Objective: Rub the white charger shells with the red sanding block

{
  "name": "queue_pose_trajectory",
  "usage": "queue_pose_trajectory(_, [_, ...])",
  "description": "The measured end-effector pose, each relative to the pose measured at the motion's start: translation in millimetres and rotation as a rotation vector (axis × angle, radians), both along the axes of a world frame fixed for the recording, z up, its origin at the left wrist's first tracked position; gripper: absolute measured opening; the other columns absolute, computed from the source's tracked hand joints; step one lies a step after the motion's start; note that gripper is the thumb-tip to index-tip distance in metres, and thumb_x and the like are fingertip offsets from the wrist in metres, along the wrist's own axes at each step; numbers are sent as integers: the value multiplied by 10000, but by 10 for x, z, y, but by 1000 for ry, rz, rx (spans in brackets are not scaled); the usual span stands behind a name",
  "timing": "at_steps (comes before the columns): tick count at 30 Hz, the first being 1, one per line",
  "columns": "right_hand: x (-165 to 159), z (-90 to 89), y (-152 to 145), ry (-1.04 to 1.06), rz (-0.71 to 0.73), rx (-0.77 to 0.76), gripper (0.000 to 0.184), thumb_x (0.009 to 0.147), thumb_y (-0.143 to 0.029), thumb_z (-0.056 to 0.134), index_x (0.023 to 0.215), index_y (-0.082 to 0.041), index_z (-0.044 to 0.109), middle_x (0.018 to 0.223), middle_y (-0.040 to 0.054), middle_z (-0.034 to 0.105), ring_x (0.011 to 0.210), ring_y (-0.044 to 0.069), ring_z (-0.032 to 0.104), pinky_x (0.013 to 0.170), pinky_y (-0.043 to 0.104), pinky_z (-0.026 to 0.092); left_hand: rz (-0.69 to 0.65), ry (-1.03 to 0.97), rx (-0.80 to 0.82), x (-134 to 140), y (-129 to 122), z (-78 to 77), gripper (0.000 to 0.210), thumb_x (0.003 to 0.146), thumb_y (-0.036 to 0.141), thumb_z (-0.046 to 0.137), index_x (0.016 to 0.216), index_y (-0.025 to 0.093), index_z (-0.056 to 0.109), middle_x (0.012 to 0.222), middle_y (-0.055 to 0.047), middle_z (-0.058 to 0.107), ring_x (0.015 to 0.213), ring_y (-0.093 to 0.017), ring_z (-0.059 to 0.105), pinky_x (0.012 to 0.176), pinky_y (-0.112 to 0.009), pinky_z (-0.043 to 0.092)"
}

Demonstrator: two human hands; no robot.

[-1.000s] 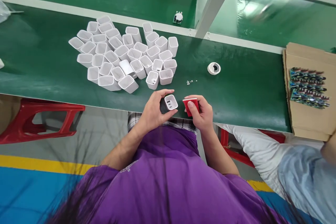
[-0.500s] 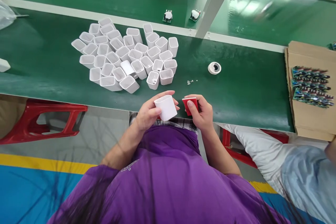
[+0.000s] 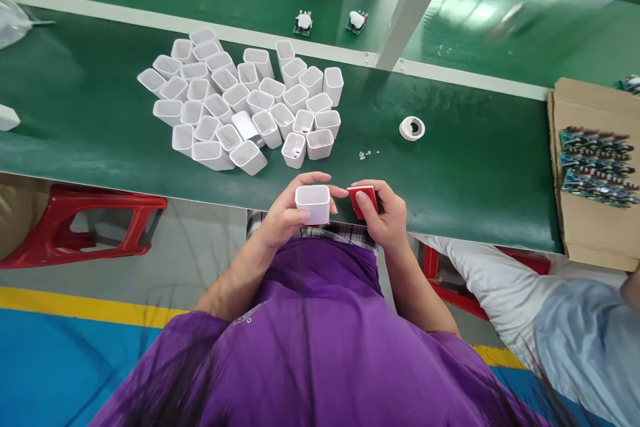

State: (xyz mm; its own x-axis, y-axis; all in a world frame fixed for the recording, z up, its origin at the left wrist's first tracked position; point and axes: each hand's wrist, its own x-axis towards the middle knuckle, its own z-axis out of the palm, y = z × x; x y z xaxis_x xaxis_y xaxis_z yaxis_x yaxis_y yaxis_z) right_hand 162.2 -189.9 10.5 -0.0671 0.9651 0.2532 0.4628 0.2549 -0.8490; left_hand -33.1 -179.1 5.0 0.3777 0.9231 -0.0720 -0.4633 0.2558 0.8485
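Observation:
My left hand [image 3: 287,212] grips a white plastic housing [image 3: 313,205], a hollow box with rounded corners whose open end faces up toward me. The thumb lies along its near side, and the index finger stretches past it to the right. In my right hand [image 3: 387,212] is a flat red pad with a white edge [image 3: 364,201], pinched under the thumb. Housing and pad are close together but apart, just over the table's front edge. Beyond them many similar white housings [image 3: 260,101] stand packed on the green table [image 3: 370,203].
A white tape roll [image 3: 412,128] and tiny white bits [image 3: 367,155] lie right of the housings. Two small circuit boards [image 3: 303,23] sit behind the rail. Cardboard [image 3: 595,227] at right carries rows of boards. A red stool [image 3: 100,230] stands left; another person's leg [image 3: 490,280] is at right.
My left hand has turned the housing, so its open end now shows more fully toward me. The index finger has extended toward the red pad. My right hand has hardly moved.

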Motion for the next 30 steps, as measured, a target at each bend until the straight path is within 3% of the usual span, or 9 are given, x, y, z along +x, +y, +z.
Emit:
queue_pose_trajectory(4, [-2,7,5,-20,6,16,216,978,-400,520,983,-257,682,921,15,777,756,163,710,702,290,563,-14,55,97,-18,-18,-22,479,668,464,796,1007,227,555,1040,-94,759,825,-216,696,666,-317,538])
queue_pose_trajectory(12, [0,-1,9,5,15,36,175,972,-353,539,980,-254,683,943,16,780,787,167,729,726,301,576,1,213,312,-25,-50,-7,386,749,299,783,1049,238,548,1105,-85,723,893,-191,681,743,-317,514])
queue_pose_trajectory(22, [4,-7,0,-20,5,19,218,981,-395,524,988,-250,687,964,30,780,801,169,726,739,298,571,11,209,285,-14,-14,-27,466,667,345,870,1013,233,579,1059,-79,701,911,-209,662,759,-333,515])
queue_pose_trajectory(30, [4,-15,10,6,28,86,166,981,-341,551,994,-248,688,948,21,779,799,162,729,727,278,567,24,155,402,-16,-3,-107,455,694,224,849,1069,225,590,1072,-69,709,934,-186,671,754,-274,515])
